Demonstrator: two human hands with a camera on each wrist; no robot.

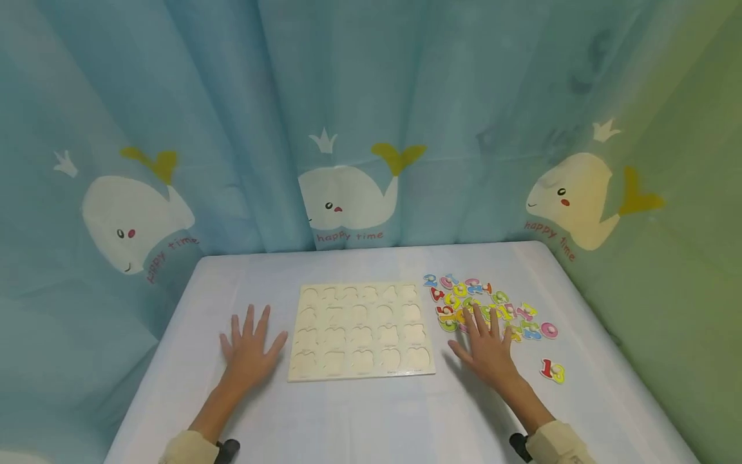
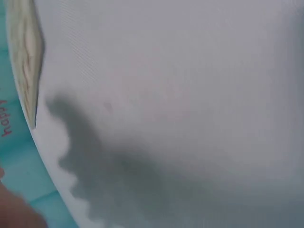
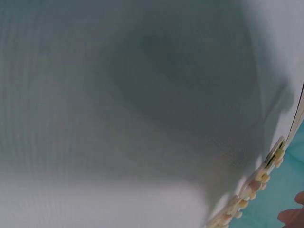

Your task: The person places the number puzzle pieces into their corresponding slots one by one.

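A pale wooden puzzle board (image 1: 359,330) with rows of cut-out recesses lies flat between the two hands. To its left my left hand (image 1: 250,353) is spread, fingers straight and holding nothing; the left wrist view catches a bit of that hand (image 2: 16,211) and the board's edge (image 2: 28,61). My right hand (image 1: 489,350) has its fingers spread too, its fingertips overlapping the near side of a pile of colourful number pieces (image 1: 464,290) in the head view. Knobs on the pieces (image 3: 251,187) show in the right wrist view, near fingertips (image 3: 292,216) of the right hand.
A red number-one piece (image 1: 546,368) and a yellow piece (image 1: 558,372) lie apart from the pile, right of my right hand. The white-covered table (image 1: 377,419) meets a blue curtain (image 1: 243,212) printed with whales along its back edge.
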